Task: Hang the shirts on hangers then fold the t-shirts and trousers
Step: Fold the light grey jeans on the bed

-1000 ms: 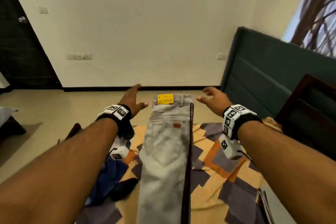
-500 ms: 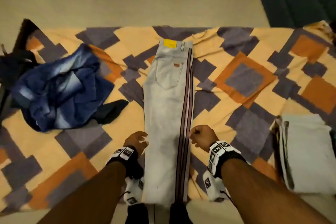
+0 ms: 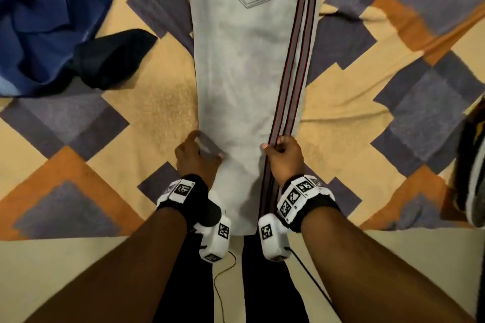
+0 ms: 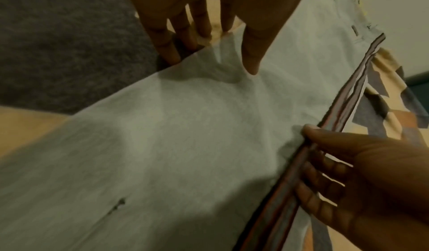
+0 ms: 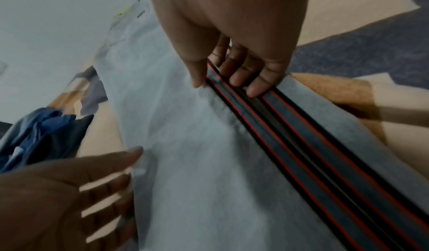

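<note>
Pale grey trousers (image 3: 244, 73) lie lengthwise on the bed, folded leg on leg, with a dark red-edged stripe (image 3: 294, 92) along their right side. My left hand (image 3: 207, 145) pinches the left edge of the lower leg, thumb on top and fingers (image 4: 171, 40) tucked under the cloth (image 4: 185, 135). My right hand (image 3: 274, 144) grips the striped edge at the same height. In the right wrist view its thumb and fingers (image 5: 255, 82) pinch the stripe (image 5: 301, 154). The waistband is out of the head view.
A crumpled blue garment (image 3: 47, 21) and a black cloth (image 3: 112, 57) lie at the upper left on the orange, cream and grey patterned bedspread (image 3: 393, 86). A folded pale garment (image 3: 475, 178) shows at the right edge. The bed's near edge and floor (image 3: 78, 270) are just behind my wrists.
My hands came back from the waistband to the lower legs. Half a second ago they were beside the trousers; now each holds an edge. The head view has dropped closer.
</note>
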`<state>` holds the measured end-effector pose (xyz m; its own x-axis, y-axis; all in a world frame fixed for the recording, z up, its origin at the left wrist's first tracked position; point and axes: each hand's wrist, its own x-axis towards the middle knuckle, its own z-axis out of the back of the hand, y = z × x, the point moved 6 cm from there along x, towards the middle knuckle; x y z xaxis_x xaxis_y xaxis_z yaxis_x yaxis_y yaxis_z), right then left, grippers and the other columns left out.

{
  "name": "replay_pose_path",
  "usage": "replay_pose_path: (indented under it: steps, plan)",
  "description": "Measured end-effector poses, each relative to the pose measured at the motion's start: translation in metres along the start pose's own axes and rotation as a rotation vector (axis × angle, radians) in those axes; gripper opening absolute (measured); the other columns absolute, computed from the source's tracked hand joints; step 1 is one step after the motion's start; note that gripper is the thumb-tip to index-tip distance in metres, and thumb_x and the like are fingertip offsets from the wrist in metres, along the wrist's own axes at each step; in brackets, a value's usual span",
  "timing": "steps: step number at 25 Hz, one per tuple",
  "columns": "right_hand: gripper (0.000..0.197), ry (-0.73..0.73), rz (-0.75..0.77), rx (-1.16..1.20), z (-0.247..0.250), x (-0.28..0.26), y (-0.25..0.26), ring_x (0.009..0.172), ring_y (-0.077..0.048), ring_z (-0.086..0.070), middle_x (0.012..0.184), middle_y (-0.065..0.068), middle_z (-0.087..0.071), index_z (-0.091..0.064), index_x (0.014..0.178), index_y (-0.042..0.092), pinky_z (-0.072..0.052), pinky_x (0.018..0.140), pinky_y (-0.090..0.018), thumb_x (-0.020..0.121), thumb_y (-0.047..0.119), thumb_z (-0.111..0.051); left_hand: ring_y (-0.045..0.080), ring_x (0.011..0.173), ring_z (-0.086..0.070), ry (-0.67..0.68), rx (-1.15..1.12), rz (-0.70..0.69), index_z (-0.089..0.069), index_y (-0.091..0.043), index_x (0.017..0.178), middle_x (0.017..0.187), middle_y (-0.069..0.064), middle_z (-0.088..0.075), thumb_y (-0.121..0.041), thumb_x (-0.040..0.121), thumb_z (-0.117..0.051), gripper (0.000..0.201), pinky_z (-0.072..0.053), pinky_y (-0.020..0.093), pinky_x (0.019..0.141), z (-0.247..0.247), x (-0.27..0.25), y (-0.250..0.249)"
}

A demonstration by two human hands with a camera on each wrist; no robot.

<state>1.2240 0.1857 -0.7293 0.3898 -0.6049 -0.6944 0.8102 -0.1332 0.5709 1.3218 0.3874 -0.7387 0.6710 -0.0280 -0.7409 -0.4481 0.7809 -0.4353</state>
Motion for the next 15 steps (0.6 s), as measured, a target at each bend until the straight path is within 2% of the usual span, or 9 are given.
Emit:
replay_pose_path:
  steps: [1, 2, 3, 5, 8, 10, 12, 14, 15]
  plan:
    - [0.025, -0.047, 0.029, 0.007, 0.006, 0.000, -0.002, 0.063, -0.017, -0.041, 0.071, -0.002, -0.043, -0.043, 0.080, 0.014, -0.031, 0.049, -0.016, 0.088, 0.015, -0.066, 0.027, 0.101, -0.057, 0.004, -0.060, 0.001, -0.042, -0.026, 0.133, 0.118, 0.006, -0.053, -0.019, 0.078, -0.073, 0.063, -0.049, 0.039, 0.090, -0.001, 0.001, -0.002]
    - [0.026, -0.104, 0.051, 0.021, 0.015, -0.003, -0.005, 0.057, -0.013, -0.037, 0.067, 0.001, -0.040, -0.040, 0.079, 0.013, -0.031, 0.049, -0.014, 0.090, 0.015, -0.064, 0.027, 0.098, -0.061, 0.046, -0.098, 0.008, -0.047, -0.024, 0.130, 0.109, 0.004, -0.060, -0.017, 0.080, -0.072, 0.057, -0.050, 0.035, 0.087, -0.005, 0.002, -0.002]
    - [0.023, -0.149, 0.069, 0.030, 0.024, -0.006, -0.009, 0.053, -0.008, -0.036, 0.065, 0.002, -0.041, -0.041, 0.083, 0.013, -0.032, 0.049, -0.015, 0.092, 0.016, -0.062, 0.026, 0.097, -0.063, 0.095, -0.115, 0.011, -0.053, -0.020, 0.126, 0.103, 0.002, -0.064, -0.014, 0.082, -0.071, 0.048, -0.049, 0.031, 0.084, -0.009, 0.001, -0.005]
    - [0.017, -0.154, 0.055, 0.009, 0.035, -0.017, -0.021, 0.048, -0.005, -0.036, 0.064, 0.001, -0.047, -0.042, 0.090, 0.014, -0.032, 0.050, -0.024, 0.094, 0.019, -0.059, 0.023, 0.094, -0.063, 0.180, -0.044, 0.012, -0.063, -0.014, 0.115, 0.100, 0.002, -0.065, -0.015, 0.083, -0.070, 0.033, -0.044, 0.027, 0.078, -0.016, -0.002, -0.007]
    - [0.014, -0.118, 0.044, 0.027, 0.032, -0.013, -0.035, 0.046, -0.004, -0.036, 0.063, 0.001, -0.049, -0.044, 0.091, 0.014, -0.033, 0.049, -0.024, 0.094, 0.015, -0.057, 0.022, 0.079, -0.060, 0.205, 0.099, 0.029, -0.064, -0.013, 0.095, 0.088, 0.004, -0.064, -0.022, 0.085, -0.070, 0.014, -0.040, 0.025, 0.067, -0.017, -0.004, -0.005]
    - [0.012, -0.100, 0.037, -0.016, 0.026, -0.005, -0.034, 0.054, -0.008, -0.042, 0.067, 0.001, -0.051, -0.046, 0.092, 0.013, -0.035, 0.053, -0.025, 0.094, 0.014, -0.058, 0.020, 0.069, -0.061, 0.230, 0.097, 0.061, -0.065, -0.013, 0.090, 0.076, 0.002, -0.063, -0.026, 0.085, -0.069, 0.014, -0.041, 0.022, 0.059, -0.013, -0.003, 0.003]
    - [0.015, -0.058, -0.038, 0.041, 0.022, -0.003, -0.044, 0.062, -0.013, -0.051, 0.072, 0.001, -0.055, -0.049, 0.092, 0.017, -0.041, 0.060, -0.027, 0.091, 0.012, -0.063, 0.022, 0.075, -0.063, 0.281, 0.098, 0.043, -0.068, -0.011, 0.092, 0.082, 0.003, -0.065, -0.031, 0.084, -0.071, 0.022, -0.046, 0.025, 0.064, -0.014, -0.007, 0.013]
    - [0.026, 0.114, -0.156, 0.172, 0.008, -0.021, -0.063, 0.076, -0.015, -0.062, 0.085, 0.001, -0.064, -0.053, 0.094, 0.023, -0.051, 0.071, -0.031, 0.084, 0.006, -0.071, 0.026, 0.087, -0.064, 0.340, 0.072, 0.015, -0.070, -0.013, 0.089, 0.105, 0.005, -0.063, -0.040, 0.076, -0.076, 0.030, -0.052, 0.036, 0.074, -0.020, -0.019, 0.027]
    - [0.033, 0.231, -0.182, 0.167, -0.002, -0.036, -0.074, 0.085, -0.016, -0.066, 0.094, 0.001, -0.067, -0.055, 0.099, 0.023, -0.053, 0.077, -0.034, 0.081, 0.001, -0.073, 0.028, 0.089, -0.064, 0.369, 0.046, 0.010, -0.072, -0.014, 0.087, 0.113, 0.006, -0.059, -0.042, 0.072, -0.078, 0.033, -0.055, 0.041, 0.074, -0.021, -0.027, 0.037]
